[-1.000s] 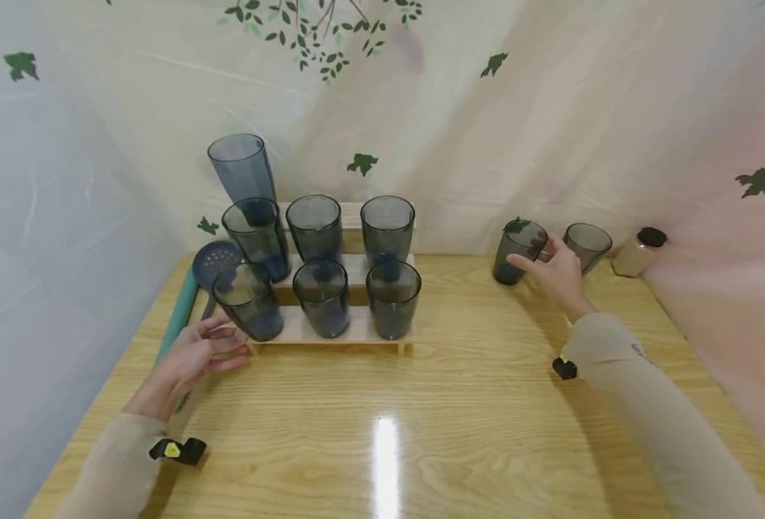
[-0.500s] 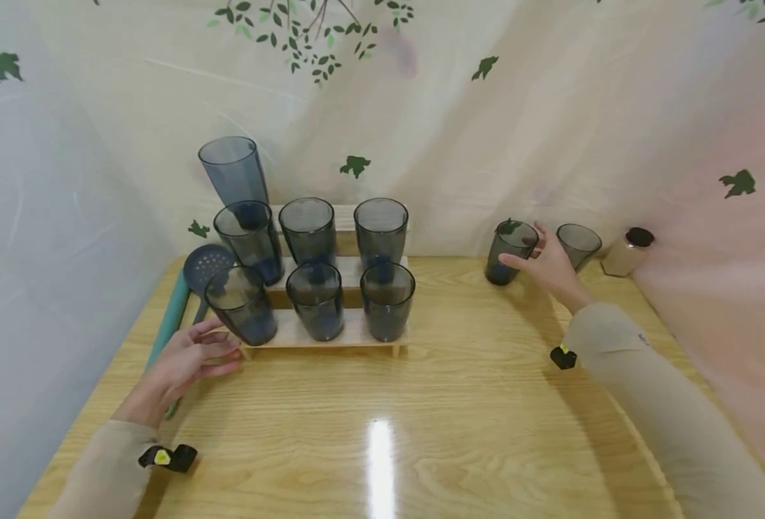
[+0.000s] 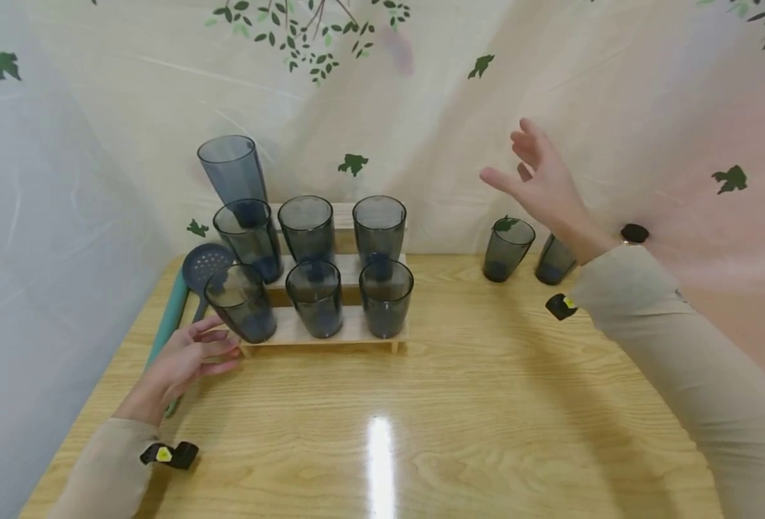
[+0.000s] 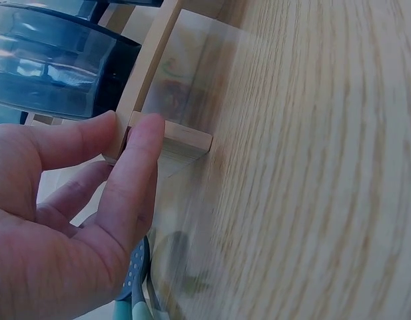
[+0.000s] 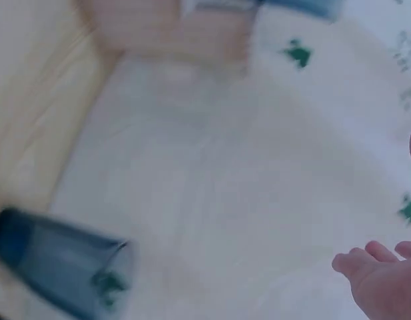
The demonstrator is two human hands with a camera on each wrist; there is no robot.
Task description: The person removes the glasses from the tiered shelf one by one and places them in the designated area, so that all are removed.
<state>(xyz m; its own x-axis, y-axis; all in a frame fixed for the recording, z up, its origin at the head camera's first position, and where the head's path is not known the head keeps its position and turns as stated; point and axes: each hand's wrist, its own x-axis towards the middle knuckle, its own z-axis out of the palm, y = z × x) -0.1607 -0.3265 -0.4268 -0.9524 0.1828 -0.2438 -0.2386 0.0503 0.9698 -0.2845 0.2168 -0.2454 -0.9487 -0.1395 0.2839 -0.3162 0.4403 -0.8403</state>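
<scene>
Left hand [image 3: 190, 358] pinches the rack [image 3: 351, 329] at its corner — right hand [image 3: 546, 184], spread, empty, above 2 glasses [image 3: 502, 261].

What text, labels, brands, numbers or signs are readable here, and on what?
None readable in any view.
Small dark mark on the right sleeve: too small to read.
Yellow patch on the left wrist device: any marking too small.
Glasses, wooden rack: no lettering visible.

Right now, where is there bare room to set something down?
Bare table: in front of the rack, and between it and the two right glasses. Crowded: the rack's lower two tiers, with six glasses, and its left side: skimmer, left hand.
</scene>
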